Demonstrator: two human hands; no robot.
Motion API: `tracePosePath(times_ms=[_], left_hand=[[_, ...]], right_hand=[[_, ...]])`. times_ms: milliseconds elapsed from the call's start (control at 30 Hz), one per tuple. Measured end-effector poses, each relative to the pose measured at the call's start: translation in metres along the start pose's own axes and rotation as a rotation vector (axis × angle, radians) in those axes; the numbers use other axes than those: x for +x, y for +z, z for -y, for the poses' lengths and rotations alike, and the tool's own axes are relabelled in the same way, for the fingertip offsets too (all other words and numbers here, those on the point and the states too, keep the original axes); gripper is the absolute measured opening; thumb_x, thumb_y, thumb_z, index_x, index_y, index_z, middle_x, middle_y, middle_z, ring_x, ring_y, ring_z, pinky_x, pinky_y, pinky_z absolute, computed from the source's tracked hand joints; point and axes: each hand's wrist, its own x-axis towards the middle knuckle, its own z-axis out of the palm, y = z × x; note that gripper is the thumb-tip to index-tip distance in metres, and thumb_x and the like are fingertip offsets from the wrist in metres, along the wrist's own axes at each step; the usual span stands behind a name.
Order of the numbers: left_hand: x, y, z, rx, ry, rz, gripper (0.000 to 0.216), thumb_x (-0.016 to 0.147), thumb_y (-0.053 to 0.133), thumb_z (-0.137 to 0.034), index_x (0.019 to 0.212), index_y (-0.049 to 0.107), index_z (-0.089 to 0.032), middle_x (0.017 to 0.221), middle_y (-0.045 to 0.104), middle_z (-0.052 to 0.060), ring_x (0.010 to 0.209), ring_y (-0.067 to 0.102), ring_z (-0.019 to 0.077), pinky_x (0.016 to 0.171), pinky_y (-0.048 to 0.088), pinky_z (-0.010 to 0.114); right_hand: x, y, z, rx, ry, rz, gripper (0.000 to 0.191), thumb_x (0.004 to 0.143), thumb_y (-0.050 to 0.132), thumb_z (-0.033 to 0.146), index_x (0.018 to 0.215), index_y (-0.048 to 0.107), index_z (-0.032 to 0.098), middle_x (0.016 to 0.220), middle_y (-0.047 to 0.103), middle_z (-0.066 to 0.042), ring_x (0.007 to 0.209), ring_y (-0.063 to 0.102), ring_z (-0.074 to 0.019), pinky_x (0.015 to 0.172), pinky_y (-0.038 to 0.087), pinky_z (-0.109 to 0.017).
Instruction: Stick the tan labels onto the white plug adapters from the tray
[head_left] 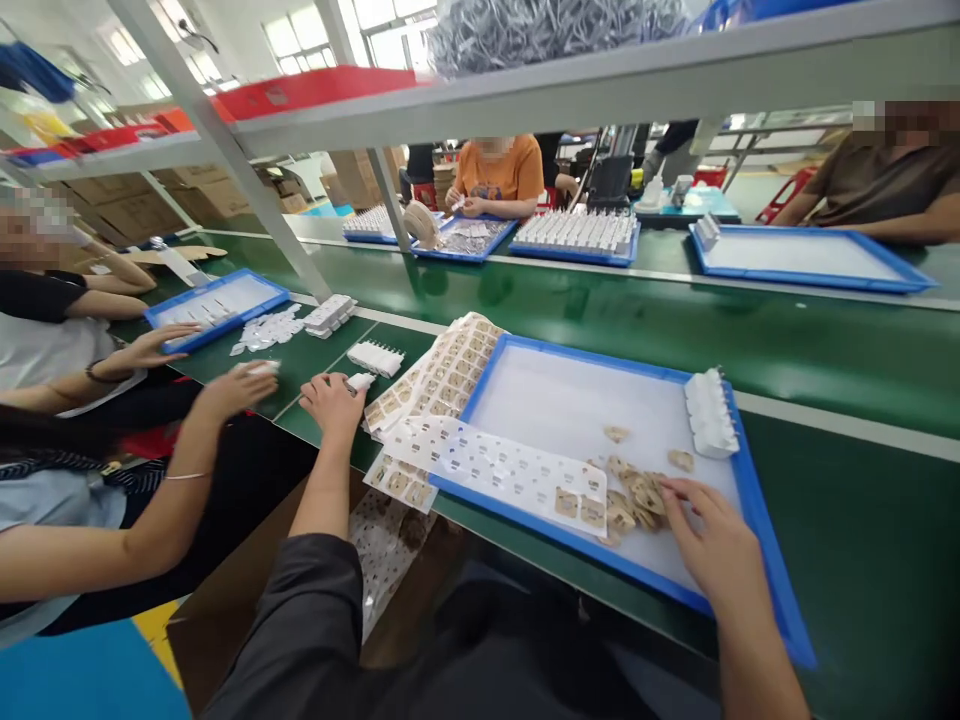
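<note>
My left hand (334, 405) is closed round a small white plastic part (361, 381) at the green bench's near side. Just beyond it stands a row of joined white plastic parts (376, 357) with thin pins. My right hand (712, 535) reaches into a blue-rimmed tray (592, 365), thumb and fingertips pinched at the edge of a pile of small brown die-cut pieces (634, 492). What lies between those fingertips is mostly hidden. A mostly peeled white backing sheet (495, 460) crosses the tray's left corner, a few brown pieces still on it. Another white row (709, 412) stands at the tray's right side.
Sheets of brown stickers (450, 370) lie left of the tray. At my left, a co-worker's hand (236, 390) holds a white piece near loose white parts (270, 330). A shelf (600, 90) on slanted posts crosses overhead. More trays (577, 250) stand across the bench.
</note>
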Motion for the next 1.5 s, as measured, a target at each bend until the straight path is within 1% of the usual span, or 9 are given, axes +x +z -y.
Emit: tracePosePath(times_ms=[200,400,500,600,733,867,1033,1200,1500], left_hand=[[-0.019,-0.022,-0.043,-0.094,0.208,0.105,0.039,0.092,0.063,-0.037,0.125,0.059,-0.017,0.132,0.058,0.016,0.129,0.045,0.0380,0.106,0.040,0.053],[-0.098,-0.044,-0.149,-0.435,0.770,0.644,0.032,0.095,0.059,-0.041,0.119,0.067,-0.021,0.124,0.071,0.007,0.120,0.063,0.0265,0.108,0.046,0.042],[-0.136,-0.042,-0.188,-0.393,1.030,0.843,0.035,0.094,0.064,-0.036,0.125,0.065,-0.019,0.128,0.069,0.009,0.123,0.061,0.0264,0.109,0.046,0.039],[-0.155,-0.037,-0.206,-0.240,1.145,0.933,0.053,0.087,0.073,-0.032,0.135,0.059,-0.014,0.136,0.061,0.016,0.128,0.057,0.0303,0.110,0.045,0.039],[-0.158,-0.033,-0.213,-0.142,1.114,1.010,0.060,0.084,0.075,-0.034,0.138,0.055,-0.016,0.137,0.057,0.017,0.123,0.062,0.0292,0.104,0.049,0.036],[-0.153,-0.027,-0.223,-0.126,1.062,1.158,0.062,0.081,0.076,-0.032,0.137,0.054,-0.018,0.127,0.066,0.013,0.117,0.066,0.0274,0.098,0.051,0.034],[-0.144,-0.024,-0.235,-0.153,0.969,1.358,0.058,0.075,0.080,-0.026,0.129,0.061,-0.021,0.123,0.071,0.008,0.112,0.068,0.0257,0.094,0.051,0.032],[-0.135,-0.022,-0.239,-0.167,0.962,1.435,0.059,0.069,0.084,-0.029,0.124,0.064,-0.025,0.114,0.073,0.004,0.102,0.069,0.0245,0.086,0.051,0.032],[-0.132,-0.014,-0.237,-0.413,0.658,1.675,0.070,0.054,0.091,-0.036,0.117,0.061,-0.024,0.078,0.063,-0.006,0.064,0.058,0.0141,0.063,0.047,0.027]], right_hand=[[0.007,0.000,0.025,0.027,-0.102,0.004,0.027,0.099,0.051,0.035,0.104,0.073,0.020,0.105,0.074,-0.010,0.099,0.069,-0.0273,0.089,0.055,-0.042],[0.026,0.016,0.071,-0.008,-0.265,0.255,0.024,0.097,0.054,0.024,0.113,0.072,0.020,0.114,0.074,-0.010,0.106,0.065,-0.0297,0.092,0.054,-0.046],[0.029,0.023,0.085,-0.035,-0.352,0.388,0.024,0.095,0.056,0.021,0.113,0.073,0.020,0.117,0.073,-0.010,0.109,0.064,-0.0293,0.095,0.053,-0.046],[0.023,0.026,0.088,-0.037,-0.427,0.464,0.023,0.094,0.058,0.020,0.112,0.073,0.021,0.116,0.073,-0.009,0.108,0.065,-0.0292,0.097,0.052,-0.047],[0.014,0.037,0.077,-0.027,-0.493,0.447,0.022,0.092,0.062,0.025,0.111,0.073,0.023,0.113,0.073,-0.009,0.104,0.067,-0.0297,0.093,0.054,-0.047],[0.012,0.049,0.067,0.023,-0.508,0.408,0.020,0.093,0.061,0.027,0.109,0.074,0.028,0.115,0.072,-0.008,0.104,0.068,-0.0281,0.092,0.056,-0.045],[0.009,0.046,0.073,0.061,-0.457,0.412,0.019,0.092,0.061,0.023,0.106,0.074,0.028,0.112,0.072,-0.008,0.104,0.068,-0.0276,0.093,0.055,-0.046],[0.005,0.041,0.080,0.121,-0.454,0.309,0.019,0.093,0.059,0.021,0.106,0.072,0.028,0.107,0.073,-0.006,0.099,0.069,-0.0258,0.088,0.058,-0.044],[0.007,0.038,0.078,0.145,-0.540,0.111,0.017,0.098,0.055,0.024,0.105,0.071,0.027,0.101,0.074,-0.005,0.094,0.071,-0.0260,0.082,0.059,-0.043]])
